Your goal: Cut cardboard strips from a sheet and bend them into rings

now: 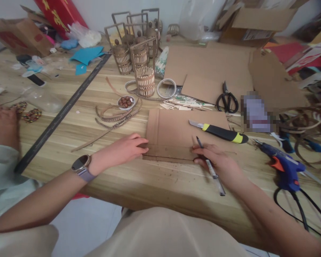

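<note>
A flat brown strip lies along the near edge of a cardboard sheet; whether it is a ruler or cut cardboard I cannot tell. My left hand, with a watch on the wrist, has its fingertips closed at the strip's left end. At the other end, my right hand is closed, thumb and fingers against the strip. A pen passes through the right hand, its tip pointing away from me. On the sheet, beyond that hand, lies a utility knife with its blade out.
Scissors, matchsticks and a bowl of brown beads lie beyond the sheet. Stick lanterns stand at the back. A glue gun is at right. Another person's hand rests at left, past a black strip.
</note>
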### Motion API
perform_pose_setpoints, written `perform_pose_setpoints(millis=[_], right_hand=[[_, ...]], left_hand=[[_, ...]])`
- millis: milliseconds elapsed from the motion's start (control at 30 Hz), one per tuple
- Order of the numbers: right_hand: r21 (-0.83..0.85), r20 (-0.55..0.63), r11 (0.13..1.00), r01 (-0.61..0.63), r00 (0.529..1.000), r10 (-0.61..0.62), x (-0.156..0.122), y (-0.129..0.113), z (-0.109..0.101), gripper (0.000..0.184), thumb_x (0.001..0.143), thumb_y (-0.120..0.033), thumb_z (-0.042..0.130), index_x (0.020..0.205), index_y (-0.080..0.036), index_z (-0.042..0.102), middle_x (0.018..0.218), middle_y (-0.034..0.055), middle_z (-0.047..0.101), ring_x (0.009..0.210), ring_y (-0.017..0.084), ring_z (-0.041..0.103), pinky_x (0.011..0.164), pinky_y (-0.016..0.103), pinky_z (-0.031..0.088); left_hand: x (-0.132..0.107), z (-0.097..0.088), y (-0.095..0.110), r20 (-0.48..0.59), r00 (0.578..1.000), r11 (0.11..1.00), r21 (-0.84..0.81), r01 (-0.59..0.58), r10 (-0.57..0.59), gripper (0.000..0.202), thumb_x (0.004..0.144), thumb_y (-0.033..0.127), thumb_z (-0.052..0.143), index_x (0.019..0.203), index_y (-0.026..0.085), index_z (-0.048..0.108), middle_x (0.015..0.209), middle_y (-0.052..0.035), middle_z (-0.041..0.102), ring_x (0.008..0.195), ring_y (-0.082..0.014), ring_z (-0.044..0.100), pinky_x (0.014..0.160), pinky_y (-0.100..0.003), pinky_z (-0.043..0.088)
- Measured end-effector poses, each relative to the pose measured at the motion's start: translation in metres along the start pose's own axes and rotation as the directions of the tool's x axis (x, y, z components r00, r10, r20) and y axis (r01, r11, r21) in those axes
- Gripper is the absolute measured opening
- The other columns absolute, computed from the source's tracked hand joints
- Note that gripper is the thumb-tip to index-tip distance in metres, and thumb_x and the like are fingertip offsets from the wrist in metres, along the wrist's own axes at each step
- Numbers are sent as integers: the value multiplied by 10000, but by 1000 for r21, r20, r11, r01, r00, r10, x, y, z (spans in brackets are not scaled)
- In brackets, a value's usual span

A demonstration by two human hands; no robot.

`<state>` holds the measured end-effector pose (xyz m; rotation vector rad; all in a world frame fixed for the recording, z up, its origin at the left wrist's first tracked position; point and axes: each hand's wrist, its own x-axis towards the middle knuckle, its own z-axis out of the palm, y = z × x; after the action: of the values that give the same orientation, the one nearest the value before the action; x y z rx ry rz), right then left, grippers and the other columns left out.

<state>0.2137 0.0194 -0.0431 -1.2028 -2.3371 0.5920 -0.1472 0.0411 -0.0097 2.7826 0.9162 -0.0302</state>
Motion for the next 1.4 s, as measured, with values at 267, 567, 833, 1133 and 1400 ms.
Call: perform_pose_setpoints(millis=[267, 567, 833, 1133, 1400], right_hand=[[21, 13, 1000, -23, 1000, 22, 2, 3, 0, 199, 945, -365, 557, 1045, -275, 703, 1113, 81, 738, 1066, 290, 681, 904, 461, 567], [94, -134, 977, -190, 970, 202, 9, -52, -2, 304, 977, -371, 481, 1193, -272, 671, 987, 63, 761, 898, 239, 726, 732, 346, 591], [432, -156, 896, -106, 969, 190, 39, -101, 71, 97, 875, -250, 561, 921, -238, 646, 828, 26, 712, 716, 160, 665, 614, 263, 519], [436, -146, 888, -144, 963, 227, 42, -102, 90, 42, 849, -273, 575, 871, -240, 589, 836, 35, 719, 738, 179, 690, 671, 298, 540], [377, -151, 919, -113, 972, 181, 47, -105, 93, 21, 864, -239, 563, 864, -253, 580, 837, 25, 734, 760, 184, 700, 679, 300, 528]], left_hand=[[46, -34, 5, 287, 954, 996, -18, -90, 91, 690, 784, -125, 467, 1326, 284, 589, 988, 4, 617, 709, -127, 565, 583, -239, 356], [68, -47, -2, 425, 895, 989, -112, -96, 135, 726, 799, -7, 578, 1401, 397, 562, 930, 23, 622, 665, -142, 512, 585, -250, 324], [72, -50, 1, 484, 856, 983, -125, -137, 181, 575, 835, -15, 535, 1278, 325, 670, 889, -23, 599, 681, -143, 531, 539, -255, 292], [73, -49, 1, 472, 862, 982, -119, -145, 184, 536, 833, 28, 604, 1265, 338, 670, 897, -34, 615, 677, -141, 552, 506, -241, 287], [72, -46, -2, 431, 881, 978, -150, -145, 196, 411, 788, 9, 638, 1078, 282, 739, 867, -27, 631, 634, -137, 536, 502, -256, 280]])
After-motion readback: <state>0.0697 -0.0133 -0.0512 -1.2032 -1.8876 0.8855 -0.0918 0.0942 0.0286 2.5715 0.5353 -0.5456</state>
